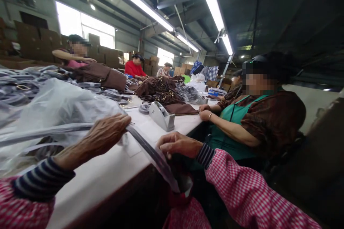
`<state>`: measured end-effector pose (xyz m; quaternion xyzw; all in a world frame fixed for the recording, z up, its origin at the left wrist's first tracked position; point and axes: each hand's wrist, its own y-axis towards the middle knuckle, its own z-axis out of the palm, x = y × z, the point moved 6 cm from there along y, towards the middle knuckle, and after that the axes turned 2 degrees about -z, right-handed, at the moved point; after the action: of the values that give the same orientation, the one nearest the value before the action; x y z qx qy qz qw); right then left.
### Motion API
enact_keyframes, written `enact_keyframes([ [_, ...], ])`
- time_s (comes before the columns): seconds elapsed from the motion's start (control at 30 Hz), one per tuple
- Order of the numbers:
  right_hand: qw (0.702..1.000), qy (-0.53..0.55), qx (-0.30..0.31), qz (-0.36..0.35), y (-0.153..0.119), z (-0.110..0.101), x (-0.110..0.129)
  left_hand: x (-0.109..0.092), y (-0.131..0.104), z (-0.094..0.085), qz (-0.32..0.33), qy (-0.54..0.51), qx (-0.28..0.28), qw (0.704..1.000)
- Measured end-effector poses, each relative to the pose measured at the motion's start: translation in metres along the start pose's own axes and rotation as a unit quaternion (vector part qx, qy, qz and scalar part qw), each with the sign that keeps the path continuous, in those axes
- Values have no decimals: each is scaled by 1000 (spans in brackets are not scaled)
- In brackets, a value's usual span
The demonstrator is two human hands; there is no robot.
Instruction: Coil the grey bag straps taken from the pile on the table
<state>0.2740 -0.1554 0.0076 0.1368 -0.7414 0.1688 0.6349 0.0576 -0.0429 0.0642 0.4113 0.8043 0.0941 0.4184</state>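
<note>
The left hand (pixel 100 136) has nearly straight fingers over the grey strap (pixel 143 145), seemingly clasping it, probably to steady it; the right hand (pixel 181 145) curls its fingers beside it, grip unclear. Beyond them, a tape dispenser (pixel 162 115) stands on the desk (pixel 113 164), presumably for easy reach.

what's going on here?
The left hand holds a grey strap that slants down past the edge of the white table. The right hand is at the strap lower down; whether it grips is unclear. Beyond the tape dispenser, a co-worker in a green apron has both hands at a brown fabric piece.
</note>
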Motion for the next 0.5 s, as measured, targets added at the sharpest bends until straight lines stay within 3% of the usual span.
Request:
enact_keyframes([
  [0.13, 991, 57, 87, 84, -11, 29, -50, 11, -4, -39, -6, 240, -123, 963],
  [0.2, 985, 97, 112, 94, -16, 46, -64, 19, -5, -50, -40, 274, -163, 947],
  [0.3, 980, 132, 113, 99, -26, 58, -73, 40, -5, -58, -75, 270, -172, 944],
  [0.4, 987, 112, 26, 115, -35, 42, -74, 71, -3, -68, -94, 218, -132, 962],
  [0.5, 988, 25, -88, 123, -41, 14, -62, 86, 0, -69, -82, 178, 5, 981],
])
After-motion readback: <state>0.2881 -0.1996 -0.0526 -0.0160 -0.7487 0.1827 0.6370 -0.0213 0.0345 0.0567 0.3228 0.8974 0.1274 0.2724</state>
